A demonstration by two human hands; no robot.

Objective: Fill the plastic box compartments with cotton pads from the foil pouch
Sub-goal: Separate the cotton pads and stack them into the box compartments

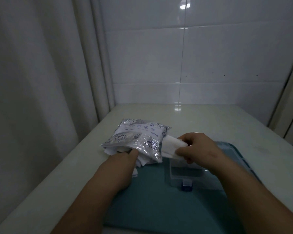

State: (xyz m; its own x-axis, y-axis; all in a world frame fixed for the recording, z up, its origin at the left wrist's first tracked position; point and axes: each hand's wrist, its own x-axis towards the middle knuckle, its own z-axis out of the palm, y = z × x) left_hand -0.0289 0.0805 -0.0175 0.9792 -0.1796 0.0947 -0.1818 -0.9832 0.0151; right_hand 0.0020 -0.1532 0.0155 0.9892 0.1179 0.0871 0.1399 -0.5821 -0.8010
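Observation:
A shiny foil pouch (139, 139) printed with dark drawings is lifted a little above the counter. My left hand (123, 164) grips its near open edge, where white pads (142, 160) hang out underneath. My right hand (198, 149) pinches a small stack of white cotton pads (172, 146) at the pouch's right side. Just below the right hand stands the clear plastic box (184, 176) with a blue latch (186, 185). My right forearm hides most of the box, so its compartments cannot be made out.
The box sits on a teal mat (150, 200) lying on a pale counter (201, 119). A white tiled wall (193, 56) rises behind, and a white curtain (41, 73) hangs along the left side.

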